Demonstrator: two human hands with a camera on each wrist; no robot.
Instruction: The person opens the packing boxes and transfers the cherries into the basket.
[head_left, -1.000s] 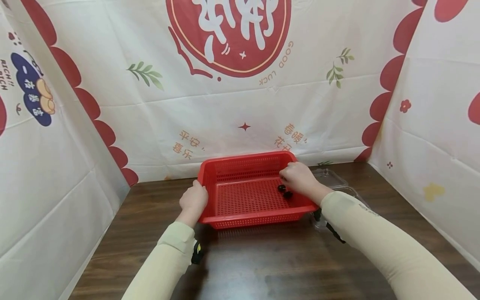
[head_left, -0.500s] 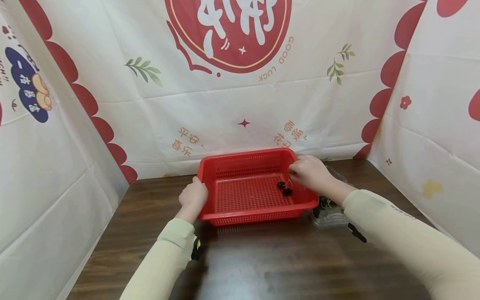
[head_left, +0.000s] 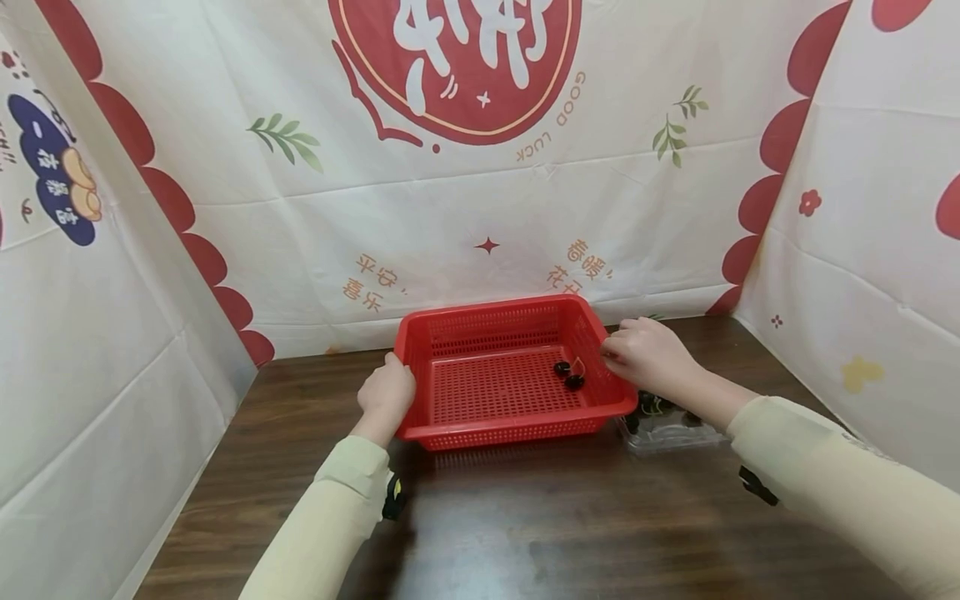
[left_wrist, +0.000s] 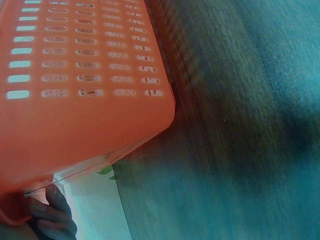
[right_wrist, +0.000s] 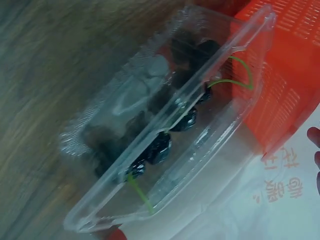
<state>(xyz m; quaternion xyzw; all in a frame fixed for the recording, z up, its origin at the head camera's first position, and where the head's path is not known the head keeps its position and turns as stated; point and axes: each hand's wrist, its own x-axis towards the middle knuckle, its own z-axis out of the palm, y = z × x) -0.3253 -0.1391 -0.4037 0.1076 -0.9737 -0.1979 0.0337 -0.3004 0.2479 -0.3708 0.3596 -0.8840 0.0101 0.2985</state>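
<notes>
A red perforated plastic basket (head_left: 495, 433) rests on the table, its left rim gripped by my left hand (head_left: 387, 393). The left wrist view catches the fingers (left_wrist: 52, 215) curled at the basket's edge. Inside, near the right wall, lie two dark cherries (head_left: 573, 382) with a thin stem. My right hand (head_left: 651, 357) is over the basket's right rim, fingers loosely bent, nothing visible in them. Below it stands a clear plastic box (right_wrist: 200, 110) with several dark cherries (right_wrist: 160, 147) and green stems, partly covered by the hand and forearm in the head view.
The dark wooden table (head_left: 495, 525) carries the basket, with the clear box against its right side. White printed cloth (head_left: 480, 200) hangs behind the table and along both sides.
My right hand has lifted out of the basket and moved right, past the rim toward the clear box. The two cherries stay in the basket. My left hand keeps its grip.
</notes>
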